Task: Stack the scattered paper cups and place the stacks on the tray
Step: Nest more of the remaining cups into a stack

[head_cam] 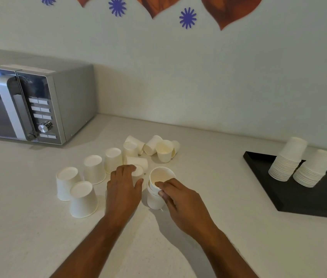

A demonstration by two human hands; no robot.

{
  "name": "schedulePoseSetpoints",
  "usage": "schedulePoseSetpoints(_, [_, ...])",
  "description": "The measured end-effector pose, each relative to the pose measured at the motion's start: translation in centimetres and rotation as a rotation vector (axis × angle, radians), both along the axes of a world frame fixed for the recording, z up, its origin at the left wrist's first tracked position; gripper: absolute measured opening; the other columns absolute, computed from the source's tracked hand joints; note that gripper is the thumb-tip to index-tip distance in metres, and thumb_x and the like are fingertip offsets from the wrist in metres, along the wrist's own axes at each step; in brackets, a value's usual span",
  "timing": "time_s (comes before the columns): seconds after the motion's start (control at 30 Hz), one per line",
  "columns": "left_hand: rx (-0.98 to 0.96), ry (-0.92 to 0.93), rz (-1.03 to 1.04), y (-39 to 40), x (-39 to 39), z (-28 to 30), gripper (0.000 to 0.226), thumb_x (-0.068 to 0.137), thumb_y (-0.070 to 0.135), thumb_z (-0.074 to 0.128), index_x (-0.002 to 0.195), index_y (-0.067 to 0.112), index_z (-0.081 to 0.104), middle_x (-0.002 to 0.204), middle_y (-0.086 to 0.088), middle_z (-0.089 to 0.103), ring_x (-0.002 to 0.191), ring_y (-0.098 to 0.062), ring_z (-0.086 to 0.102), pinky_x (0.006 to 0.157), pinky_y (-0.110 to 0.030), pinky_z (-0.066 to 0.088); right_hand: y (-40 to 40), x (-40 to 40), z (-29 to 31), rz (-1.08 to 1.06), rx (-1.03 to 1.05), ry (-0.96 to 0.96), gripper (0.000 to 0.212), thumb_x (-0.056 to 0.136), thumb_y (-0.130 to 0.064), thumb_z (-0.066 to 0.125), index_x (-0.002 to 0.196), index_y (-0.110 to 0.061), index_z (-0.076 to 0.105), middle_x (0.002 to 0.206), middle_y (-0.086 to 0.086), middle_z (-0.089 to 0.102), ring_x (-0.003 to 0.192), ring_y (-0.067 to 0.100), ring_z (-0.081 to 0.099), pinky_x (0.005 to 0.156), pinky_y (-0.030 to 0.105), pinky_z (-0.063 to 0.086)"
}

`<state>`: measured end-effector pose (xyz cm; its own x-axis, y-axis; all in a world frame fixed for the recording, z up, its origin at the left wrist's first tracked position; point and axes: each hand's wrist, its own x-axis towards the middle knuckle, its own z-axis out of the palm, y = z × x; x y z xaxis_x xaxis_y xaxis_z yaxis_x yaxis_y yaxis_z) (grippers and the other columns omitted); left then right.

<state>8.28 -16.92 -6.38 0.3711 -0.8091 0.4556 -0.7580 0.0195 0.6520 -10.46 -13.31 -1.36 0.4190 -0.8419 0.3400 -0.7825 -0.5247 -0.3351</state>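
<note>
Several white paper cups lie scattered on the pale counter (208, 177): upside-down ones at the left (83, 199), tipped and upright ones at the back (164, 150). My left hand (123, 187) wraps around an upside-down cup (138, 173). My right hand (180, 199) holds a short upright stack of cups (156, 189) by its rim, thumb inside. At the right, a black tray (307, 199) carries two tall upside-down stacks of cups (288, 159), leaning side by side.
A silver microwave (34, 105) stands at the back left against the wall. The wall runs close behind the cups. The tray's near corner points toward the counter's front.
</note>
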Motion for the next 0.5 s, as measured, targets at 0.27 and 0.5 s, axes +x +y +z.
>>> schedulePoseSetpoints(0.27, [-0.165, 0.084, 0.059, 0.8, 0.1, 1.4, 0.058, 0.09, 0.033, 0.067, 0.141, 0.028, 0.041, 0.129, -0.002, 0.049, 0.114, -0.019, 0.047, 0.095, -0.035, 0.046, -0.5, 0.1, 0.6, 0.033, 0.035, 0.047, 0.052, 0.096, -0.057, 0.03, 0.137, -0.034, 0.052, 0.136, -0.013, 0.057, 0.111, 0.011, 0.063, 0.094, 0.017, 0.046])
schedulePoseSetpoints(0.5, [-0.406, 0.358, -0.14, 3.0, -1.4, 5.0, 0.052, 0.089, 0.036, 0.064, 0.135, 0.039, 0.04, 0.13, 0.012, 0.043, 0.117, 0.01, 0.042, 0.09, 0.003, 0.035, -0.2, 1.0, 2.9, -0.058, 0.037, -0.518, 0.041, 0.095, -0.053, 0.045, 0.135, -0.044, 0.05, 0.134, -0.027, 0.052, 0.118, 0.006, 0.058, 0.095, 0.022, 0.051])
